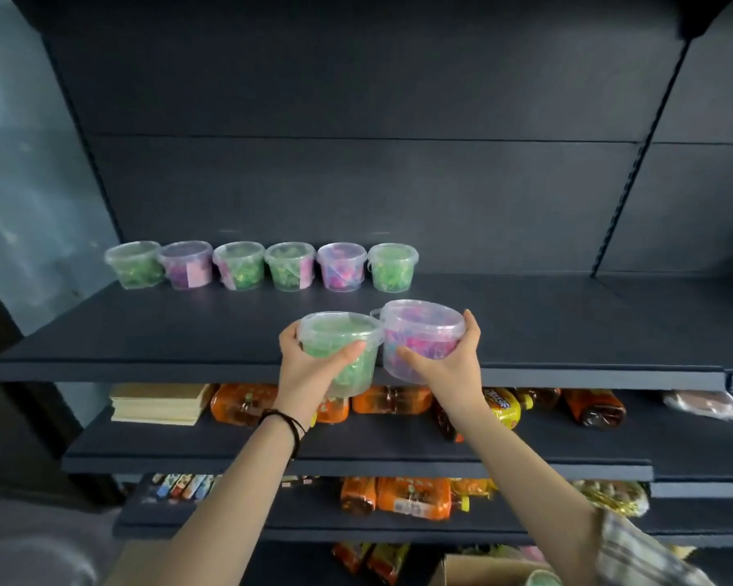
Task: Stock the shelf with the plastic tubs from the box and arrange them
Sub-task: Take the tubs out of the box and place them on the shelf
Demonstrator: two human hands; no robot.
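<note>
Green tub (339, 338): left hand (310, 372) is clamping fingers round its wall, over the shelf (145, 344) front edge.
Pink tub (424, 329): right hand (447, 361) is gripping it likewise, just beside.
Handling: probably light, slick, thin-walled; hold below the rim.

The green tub (339, 353) that my left hand (310, 365) grips is clear, smooth plastic with a faint sheen, and so is the pink tub (424, 336) that my right hand (449, 357) holds. The shelf (187, 332) looks like dark painted metal, matt and even. At the back of the shelf, the row of tubs (289, 268) shows the same clear plastic. Below the shelf, the orange packs (392, 399) are glossy film and the beige stack (157, 401) looks like dull paperboard. My sleeve (640, 551) is checked woven cloth.
</note>
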